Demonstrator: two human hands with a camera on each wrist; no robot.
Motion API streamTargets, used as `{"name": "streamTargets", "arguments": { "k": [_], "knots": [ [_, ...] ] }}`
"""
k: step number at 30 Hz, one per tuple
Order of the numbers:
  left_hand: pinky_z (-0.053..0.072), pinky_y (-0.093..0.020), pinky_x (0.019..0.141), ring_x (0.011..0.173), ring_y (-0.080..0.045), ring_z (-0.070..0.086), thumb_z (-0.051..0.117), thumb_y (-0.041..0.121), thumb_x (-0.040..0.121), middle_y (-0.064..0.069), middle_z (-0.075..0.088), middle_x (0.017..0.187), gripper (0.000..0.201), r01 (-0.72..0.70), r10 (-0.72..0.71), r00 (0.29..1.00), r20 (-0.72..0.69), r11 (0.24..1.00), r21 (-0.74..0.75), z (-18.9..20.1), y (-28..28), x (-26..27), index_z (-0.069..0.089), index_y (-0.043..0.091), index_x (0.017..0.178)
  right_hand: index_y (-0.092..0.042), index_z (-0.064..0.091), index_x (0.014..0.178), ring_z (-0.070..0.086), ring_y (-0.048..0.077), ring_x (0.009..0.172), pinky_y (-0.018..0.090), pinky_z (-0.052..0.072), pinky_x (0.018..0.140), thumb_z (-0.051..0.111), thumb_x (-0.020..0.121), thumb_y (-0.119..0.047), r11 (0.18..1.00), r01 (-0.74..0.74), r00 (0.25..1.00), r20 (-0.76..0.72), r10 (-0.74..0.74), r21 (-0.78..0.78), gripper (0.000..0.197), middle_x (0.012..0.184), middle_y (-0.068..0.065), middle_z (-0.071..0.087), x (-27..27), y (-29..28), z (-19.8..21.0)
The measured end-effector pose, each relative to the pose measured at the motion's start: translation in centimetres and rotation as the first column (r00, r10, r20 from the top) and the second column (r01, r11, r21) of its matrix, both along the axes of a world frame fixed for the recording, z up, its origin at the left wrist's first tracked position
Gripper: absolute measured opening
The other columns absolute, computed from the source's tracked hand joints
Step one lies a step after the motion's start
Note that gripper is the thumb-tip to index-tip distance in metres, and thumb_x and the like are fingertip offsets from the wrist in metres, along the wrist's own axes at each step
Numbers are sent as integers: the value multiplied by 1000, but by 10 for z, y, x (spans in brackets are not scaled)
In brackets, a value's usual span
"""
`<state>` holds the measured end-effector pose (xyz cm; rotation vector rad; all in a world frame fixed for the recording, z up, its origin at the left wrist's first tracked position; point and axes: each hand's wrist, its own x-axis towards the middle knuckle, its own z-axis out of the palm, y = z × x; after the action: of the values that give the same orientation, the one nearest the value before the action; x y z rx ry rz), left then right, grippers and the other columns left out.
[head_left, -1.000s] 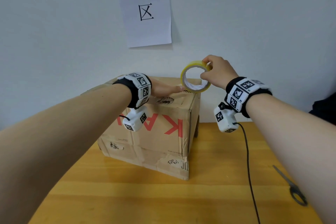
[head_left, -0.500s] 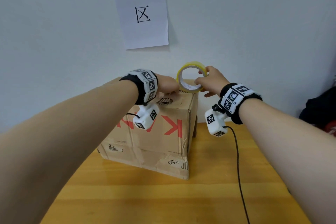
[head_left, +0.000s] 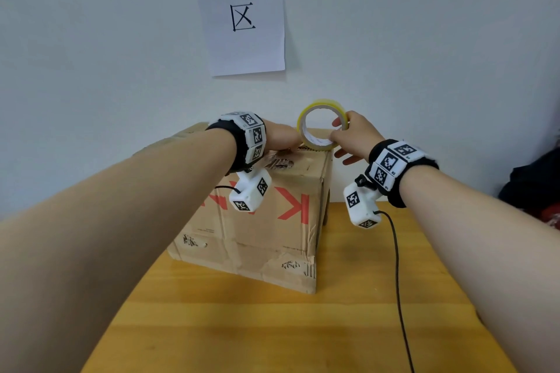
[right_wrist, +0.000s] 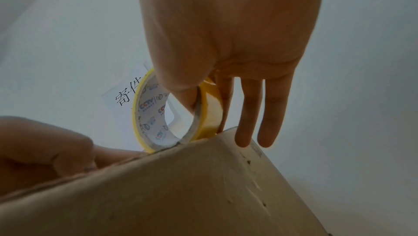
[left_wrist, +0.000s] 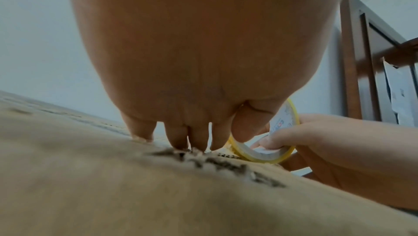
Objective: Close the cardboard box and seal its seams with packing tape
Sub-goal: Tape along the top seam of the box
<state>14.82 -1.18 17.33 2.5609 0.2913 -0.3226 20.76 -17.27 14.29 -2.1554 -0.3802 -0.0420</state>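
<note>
My right hand (head_left: pixel 353 142) holds the packing tape roll (head_left: pixel 321 128): the thumb is hooked inside the printed core and the index finger lies on the outer yellow band, so the rim is pinched between them. The remaining fingers (right_wrist: pixel 251 113) hang straight, past the box's far right edge. The roll stands on edge, its lowest point touching the top of the cardboard box (head_left: pixel 266 221) near the right-hand top corner.

My left hand (head_left: pixel 280 139) lies flat on the box top, fingers extended, fingertips (left_wrist: pixel 194 143) pressing the cardboard just at 9 o'clock of the roll. It grips nothing; it presses. Whether a free tape end is under these fingertips cannot be told from any view.

Procedure for the step in hand, as I judge it: anchor the tape, then draw it along the seam.
1. Keep the left fingertips bearing down so the flaps stay shut and any tape end stays stuck.
2. Keep the roll upright and in line with the seam; a tilted roll lays tape askew.
3. Let the core turn on the thumb; do not clamp it hard.

Position reference, head view: the box sits on the wooden table (head_left: pixel 303 336) at centre. The roll is at 1 o'clock on the box top, directly between my hands. A paper sign (head_left: pixel 242 9) hangs on the wall at 12 o'clock.
</note>
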Motion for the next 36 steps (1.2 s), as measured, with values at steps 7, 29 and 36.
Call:
{"name": "streamTargets", "arguments": {
  "k": [7, 29, 36],
  "knots": [
    [36, -25, 58, 60, -17, 39, 36, 11, 102, -5, 46, 72, 32, 29, -29, 1000, -11, 999, -33, -4, -6, 0, 44, 15, 71, -16, 46, 125, 73, 29, 83, 49, 62, 76, 44, 94, -13, 998, 2, 999, 36, 0, -68, 31, 107, 12, 62, -7, 2, 6],
    [43, -19, 75, 88, -18, 53, 36, 50, 105, -3, 57, 101, 45, -65, 60, 993, 97, 997, 43, -8, -9, -8, 61, 13, 116, -15, 52, 113, 57, 29, 77, 34, 51, 54, 38, 94, -12, 974, 196, 977, 109, -185, -110, 25, 90, 7, 55, 2, -48, 1],
    [46, -14, 92, 114, -24, 57, 38, 46, 106, -9, 59, 127, 48, -76, 72, 989, 132, 997, 27, -10, -11, -9, 59, 9, 128, -15, 51, 118, 59, 31, 88, 37, 56, 60, 39, 92, -10, 972, 190, 977, 127, -173, -136, 29, 100, 8, 55, 1, -52, -2]
  ]
}}
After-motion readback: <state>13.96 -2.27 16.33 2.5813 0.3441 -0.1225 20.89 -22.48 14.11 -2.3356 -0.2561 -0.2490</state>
